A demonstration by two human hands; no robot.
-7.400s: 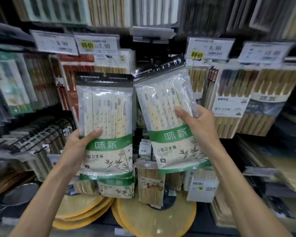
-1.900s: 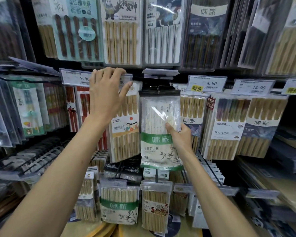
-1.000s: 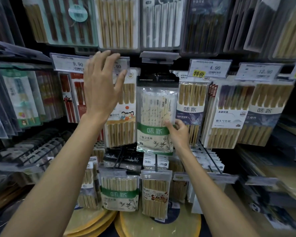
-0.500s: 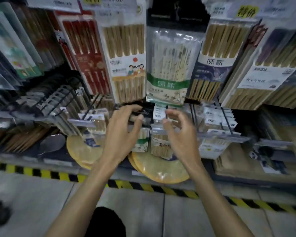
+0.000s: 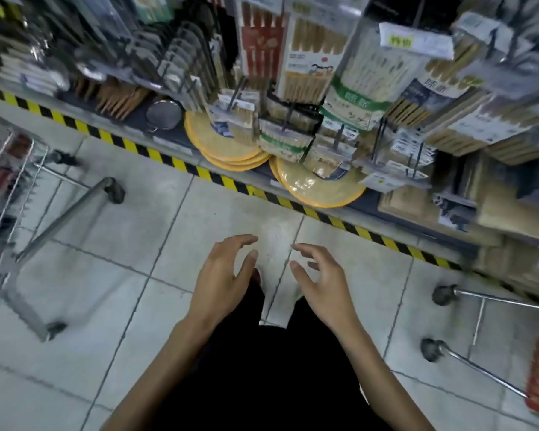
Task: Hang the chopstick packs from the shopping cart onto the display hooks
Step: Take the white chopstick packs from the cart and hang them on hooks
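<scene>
- While they hover over the tiled floor [image 5: 131, 250] at 6 o'clock, the left hand [image 5: 221, 275] and the right hand [image 5: 321, 281] are both open, fingers spread and loosely bent, palms turned toward each other, holding nothing.
- At 9 o'clock stands the wire shopping cart [image 5: 10, 213], its load a blur of red and dark. Which items are chopstick packs cannot be told, so a hasty reach may fetch the wrong goods.
- At 4 o'clock the castors and rails of a second trolley [image 5: 495, 298] lie near the person's legs. A quick turn toward either cart risks a knock or a stumble.
- Past the hazard-striped shelf edge [image 5: 168, 158], round yellow mats [image 5: 318, 185] lie at 12 o'clock beneath the lower display hooks [image 5: 381, 141]. Their jutting wire tips could snag or tear a thin bag.
- Farthest, at 1 o'clock, a chopstick pack [image 5: 358, 98] hangs on the display, pressed between boxed sets [image 5: 311, 57]. It is a clear crinkled bag of pale sticks with a green band, white characters and a leaf print below. Its header and hook are not clearly seen. Packed this tight, another pack forced in beside it may dislodge its neighbours.
</scene>
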